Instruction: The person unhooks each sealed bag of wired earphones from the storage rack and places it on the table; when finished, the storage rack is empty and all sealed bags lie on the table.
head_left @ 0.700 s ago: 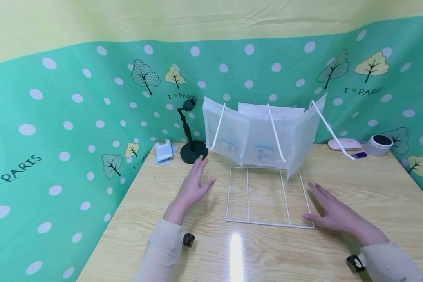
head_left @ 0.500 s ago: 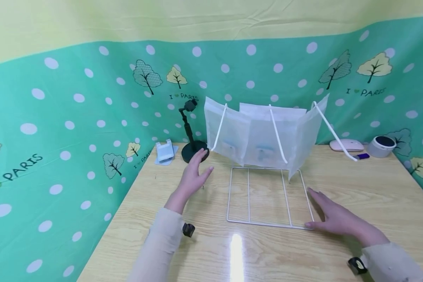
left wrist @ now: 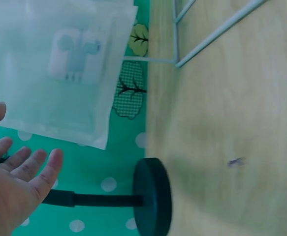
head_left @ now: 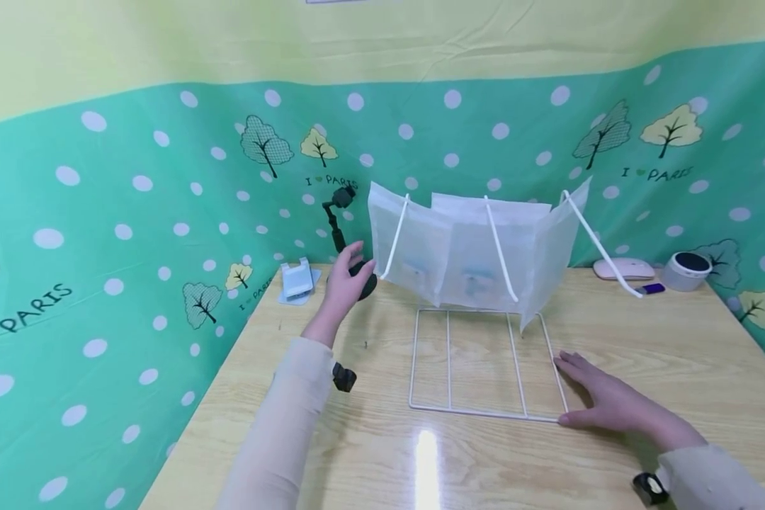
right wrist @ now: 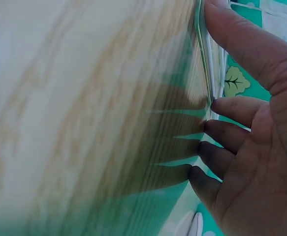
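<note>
A white wire rack point(head_left: 449, 361) stands on the wooden table, its base grid toward me and slanting arms rising at the back. Translucent white bags point(head_left: 414, 244) hang open among those arms. In the left wrist view, white earphones in a clear-looking case point(left wrist: 77, 55) show through one bag. My left hand point(head_left: 343, 290) is raised left of the bags, fingers spread and holding nothing, partly covering a black stand. My right hand point(head_left: 612, 404) rests at the rack's right front corner. Its fingertips point(right wrist: 202, 129) touch down along the side wire, and the thumb lies at the corner.
The black stand's round base point(left wrist: 153, 196) sits left of the rack. Farther left is a light-blue holder point(head_left: 297, 280). At the back right lie a pale mouse point(head_left: 625, 268), a small purple item point(head_left: 652, 289) and a round white device point(head_left: 685, 273). A polka-dot curtain point(head_left: 134, 283) closes off the back.
My left hand has moved forward and up, toward the black stand and the left bag. The right hand has come down onto the rack's right front corner. The rack has stayed put.
</note>
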`<state>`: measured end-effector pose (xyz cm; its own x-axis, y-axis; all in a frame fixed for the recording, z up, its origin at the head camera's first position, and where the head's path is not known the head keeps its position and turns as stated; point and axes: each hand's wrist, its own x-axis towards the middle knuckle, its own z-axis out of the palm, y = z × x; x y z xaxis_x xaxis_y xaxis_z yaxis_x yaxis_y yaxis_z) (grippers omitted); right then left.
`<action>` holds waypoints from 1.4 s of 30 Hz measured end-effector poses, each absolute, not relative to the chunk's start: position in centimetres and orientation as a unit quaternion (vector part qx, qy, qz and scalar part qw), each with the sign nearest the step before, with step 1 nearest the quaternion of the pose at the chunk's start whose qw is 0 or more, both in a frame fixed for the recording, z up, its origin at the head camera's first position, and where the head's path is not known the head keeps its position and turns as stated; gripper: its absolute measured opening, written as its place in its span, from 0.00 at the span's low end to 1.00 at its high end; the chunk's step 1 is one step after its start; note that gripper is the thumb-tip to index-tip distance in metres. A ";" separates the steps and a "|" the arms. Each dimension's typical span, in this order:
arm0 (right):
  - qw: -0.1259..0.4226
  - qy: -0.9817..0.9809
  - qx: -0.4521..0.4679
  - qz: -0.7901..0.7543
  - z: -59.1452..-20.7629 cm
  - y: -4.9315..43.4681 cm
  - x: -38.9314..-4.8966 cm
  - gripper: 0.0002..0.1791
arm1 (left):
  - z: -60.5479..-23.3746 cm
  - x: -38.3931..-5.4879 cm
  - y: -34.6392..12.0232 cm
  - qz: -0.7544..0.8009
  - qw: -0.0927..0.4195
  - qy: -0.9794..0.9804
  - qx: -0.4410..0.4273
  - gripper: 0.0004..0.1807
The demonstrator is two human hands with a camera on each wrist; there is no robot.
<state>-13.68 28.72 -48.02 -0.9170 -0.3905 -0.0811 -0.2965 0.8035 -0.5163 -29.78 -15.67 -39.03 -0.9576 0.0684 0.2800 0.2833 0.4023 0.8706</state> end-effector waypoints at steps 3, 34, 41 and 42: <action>0.089 0.945 -0.180 -0.256 -48.1 28.8 -13.6 0.59 | -38.1 -30.4 -15.2 -0.531 0.099 -0.835 -0.103 0.32; 0.098 0.945 -0.181 -0.255 -47.8 28.7 -13.5 0.59 | -36.9 -32.5 -15.1 -0.593 0.022 -0.800 -0.085 0.15; 0.097 0.944 -0.183 -0.256 -47.9 28.7 -13.4 0.59 | -37.4 -32.1 -15.6 -0.593 0.019 -0.799 -0.097 0.13; 0.097 0.944 -0.183 -0.256 -47.9 28.8 -13.4 0.59 | -37.5 -32.0 -15.6 -0.591 0.022 -0.800 -0.099 0.13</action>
<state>-13.42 28.76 -47.94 -0.9142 -0.3954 -0.0891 -0.2965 0.8023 -0.5181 -31.99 -15.62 -37.47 -0.9795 0.1322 0.1517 0.1838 0.2811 0.9419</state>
